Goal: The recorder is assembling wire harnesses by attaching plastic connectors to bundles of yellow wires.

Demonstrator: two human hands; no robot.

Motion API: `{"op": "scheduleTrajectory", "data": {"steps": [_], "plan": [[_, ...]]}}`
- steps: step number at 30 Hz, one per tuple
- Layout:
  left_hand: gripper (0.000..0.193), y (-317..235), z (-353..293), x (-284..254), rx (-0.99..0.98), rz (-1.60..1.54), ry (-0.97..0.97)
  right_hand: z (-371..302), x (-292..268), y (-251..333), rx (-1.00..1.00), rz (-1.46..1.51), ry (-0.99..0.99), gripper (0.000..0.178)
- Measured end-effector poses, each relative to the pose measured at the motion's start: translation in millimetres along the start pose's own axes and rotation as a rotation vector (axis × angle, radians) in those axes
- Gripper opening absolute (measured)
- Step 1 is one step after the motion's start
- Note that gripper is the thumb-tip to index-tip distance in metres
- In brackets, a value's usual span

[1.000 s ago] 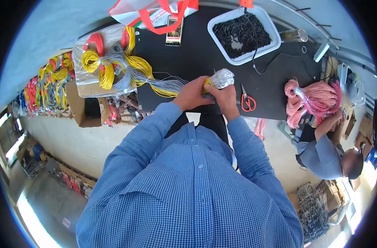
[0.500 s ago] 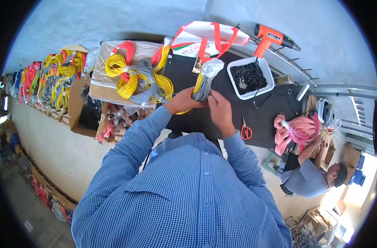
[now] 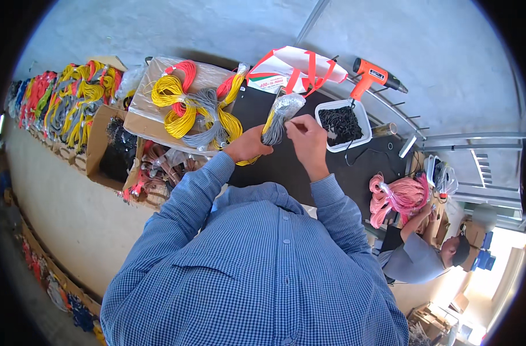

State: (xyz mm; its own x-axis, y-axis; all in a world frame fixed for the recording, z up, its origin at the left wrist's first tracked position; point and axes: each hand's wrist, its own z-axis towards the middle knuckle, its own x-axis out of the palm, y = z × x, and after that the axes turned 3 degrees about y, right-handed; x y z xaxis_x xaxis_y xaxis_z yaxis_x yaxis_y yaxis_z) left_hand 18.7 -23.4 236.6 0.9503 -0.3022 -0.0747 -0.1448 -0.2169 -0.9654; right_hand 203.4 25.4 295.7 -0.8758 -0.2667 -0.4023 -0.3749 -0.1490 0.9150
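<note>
My left hand (image 3: 248,144) is closed round a bundle of grey and yellow wires (image 3: 274,130), whose far end is wrapped in clear plastic (image 3: 288,106). The bundle tilts up and away over the black tabletop (image 3: 274,171). Beside the wrapped part, my right hand (image 3: 309,141) is bent with thumb and fingertips together in a pinch. Whatever lies between those fingertips, if anything, is too small to make out. Left of my left hand, coiled yellow wires (image 3: 169,92), grey wires (image 3: 208,109) and red wires (image 3: 185,71) lie on a plastic-covered carton (image 3: 140,112).
A white tray (image 3: 368,130) of short black pieces stands right of my hands. Behind are a white-and-red bag (image 3: 294,60) and an orange heat gun (image 3: 367,83). Pink wire bundles (image 3: 398,196) lie at the right, near a co-worker (image 3: 416,256). An open carton (image 3: 98,135) stands left.
My right hand has shifted up from the bundle's lower part to beside its wrapped end. The view has tilted slightly. Red-handled scissors seen earlier by my right wrist are out of sight.
</note>
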Motion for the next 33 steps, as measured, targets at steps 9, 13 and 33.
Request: {"op": "scheduleTrajectory", "data": {"steps": [9,13,33], "plan": [[0.053,2.2,0.0,23.4,-0.067,0.118,-0.185,7.6,0.8,-15.1,0.197,0.438,-0.049,0.013],[0.053,11.7,2.2,25.7,-0.003,0.103,-0.186,3.2,-10.9,-21.0,0.146,0.659,0.007,0.011],[0.049,8.4,6.9,57.1,-0.074,0.539,-0.234,16.1,-49.3,-16.7,-0.671,-0.537,-0.189,0.021]]}}
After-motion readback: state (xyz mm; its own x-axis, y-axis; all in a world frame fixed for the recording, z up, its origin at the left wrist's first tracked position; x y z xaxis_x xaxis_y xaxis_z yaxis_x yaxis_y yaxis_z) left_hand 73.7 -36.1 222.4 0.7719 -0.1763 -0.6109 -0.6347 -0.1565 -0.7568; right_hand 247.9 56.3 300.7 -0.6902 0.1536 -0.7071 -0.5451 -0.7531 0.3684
